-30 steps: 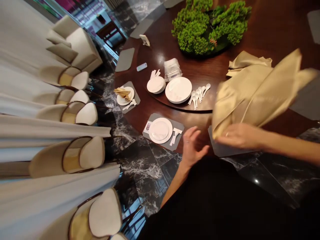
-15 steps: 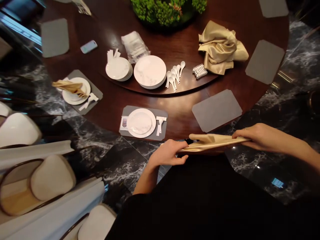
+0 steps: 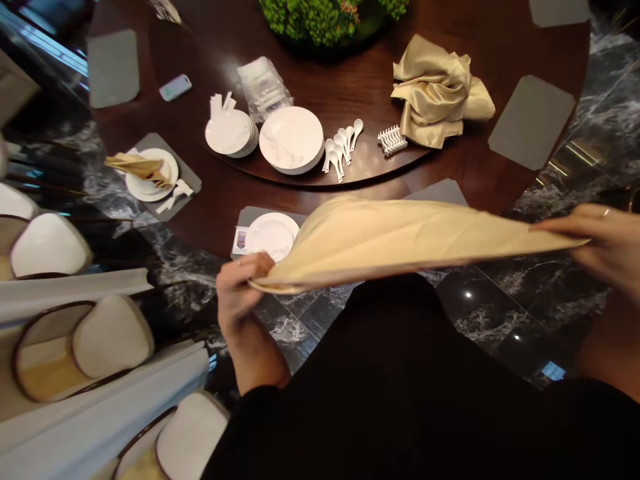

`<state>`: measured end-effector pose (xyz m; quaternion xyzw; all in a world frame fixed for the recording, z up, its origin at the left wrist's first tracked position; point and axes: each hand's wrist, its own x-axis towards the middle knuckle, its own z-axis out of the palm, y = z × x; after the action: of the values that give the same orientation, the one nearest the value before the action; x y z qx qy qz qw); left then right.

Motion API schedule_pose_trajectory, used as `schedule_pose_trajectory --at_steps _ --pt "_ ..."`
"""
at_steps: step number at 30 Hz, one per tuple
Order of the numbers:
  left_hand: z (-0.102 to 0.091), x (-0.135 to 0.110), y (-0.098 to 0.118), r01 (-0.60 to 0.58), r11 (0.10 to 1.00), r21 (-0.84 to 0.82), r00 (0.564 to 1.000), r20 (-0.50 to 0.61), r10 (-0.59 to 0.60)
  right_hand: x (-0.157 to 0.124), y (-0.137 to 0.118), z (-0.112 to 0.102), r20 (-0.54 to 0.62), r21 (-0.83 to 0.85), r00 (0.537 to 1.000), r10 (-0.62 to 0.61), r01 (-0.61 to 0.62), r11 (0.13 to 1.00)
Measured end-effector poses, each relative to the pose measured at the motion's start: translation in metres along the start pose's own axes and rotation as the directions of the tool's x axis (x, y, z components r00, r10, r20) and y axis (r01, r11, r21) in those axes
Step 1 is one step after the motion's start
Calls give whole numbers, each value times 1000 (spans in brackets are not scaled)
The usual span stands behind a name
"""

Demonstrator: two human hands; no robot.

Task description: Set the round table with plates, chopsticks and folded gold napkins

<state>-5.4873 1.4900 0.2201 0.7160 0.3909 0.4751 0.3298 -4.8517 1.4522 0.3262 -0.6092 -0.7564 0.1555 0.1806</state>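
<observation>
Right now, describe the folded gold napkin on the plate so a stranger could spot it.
On the dark round table, find the leftmost grey mat holding a plate. The gold napkin across that white plate is folded narrow, unlike the loose heap on the turntable and the cloth between left hand and right hand.

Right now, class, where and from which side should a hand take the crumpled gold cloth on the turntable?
Come from above and pinch a raised fold on top of the crumpled gold cloth: it lies bunched in soft ridges on the turntable, so a fold should lift easily.
</observation>
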Motion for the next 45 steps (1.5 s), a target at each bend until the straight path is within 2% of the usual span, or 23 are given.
schedule_pose_trajectory --at_steps 2,4,6,9,11,13,15,18,20,21,22,24,27,29,33,36,40,43,45 --pt "19 -46 -7 154 963 -223 988 6 -156 -27 19 19 124 192 988 93 -116 975" --pt "44 -89 -28 335 888 -314 935 -1 -353 -40 48 51 270 311 947 176 -259 915" --pt "71 -125 -61 493 803 -336 847 -27 -531 -43 81 90 362 348 900 242 -371 861" --pt "106 -164 -118 677 645 -355 657 -103 -746 -40 129 149 390 357 869 304 -447 820" --pt "123 -179 -150 757 545 -360 543 -115 -832 -36 155 183 361 355 875 323 -449 820" --pt "137 -186 -174 815 467 -342 470 -80 -879 -31 174 214 314 358 890 329 -433 828" --pt "149 -187 -189 855 411 -316 424 -29 -905 -22 188 240 289 373 894 341 -433 820" --pt "169 -182 -202 904 345 -253 376 84 -923 0 198 276 273 377 876 397 -477 794" --pt "184 -176 -208 925 327 -193 357 149 -922 18 202 297 247 347 867 434 -497 795" --pt "191 -173 -211 927 332 -175 358 144 -923 27 204 307 231 330 864 447 -502 799" --pt "196 -169 -216 923 348 -163 367 105 -924 37 206 317 218 316 860 462 -510 800" --pt "204 -157 -229 903 410 -128 406 -55 -912 58 211 335 203 291 841 501 -540 790" --pt "206 -129 -259 882 470 2 451 -290 -844 95 220 361 204 226 786 583 -618 753" --pt "206 -106 -284 885 456 93 457 -356 -815 121 225 377 209 162 753 623 -655 738" --pt "217 -66 -325 909 375 180 416 -382 -825 164 229 402 259 15 683 683 -710 704" --pt "228 -50 -340 918 345 197 397 -400 -826 178 231 411 279 -59 632 723 -741 669" --pt "238 -45 -346 932 291 216 359 -446 -820 182 238 416 276 -92 608 745 -754 650" --pt "241 -45 -347 936 256 241 342 -459 -820 183 240 419 265 -90 616 742 -750 655" --pt "242 -45 -348 927 266 265 360 -427 -830 184 240 419 243 -81 656 714 -720 689"
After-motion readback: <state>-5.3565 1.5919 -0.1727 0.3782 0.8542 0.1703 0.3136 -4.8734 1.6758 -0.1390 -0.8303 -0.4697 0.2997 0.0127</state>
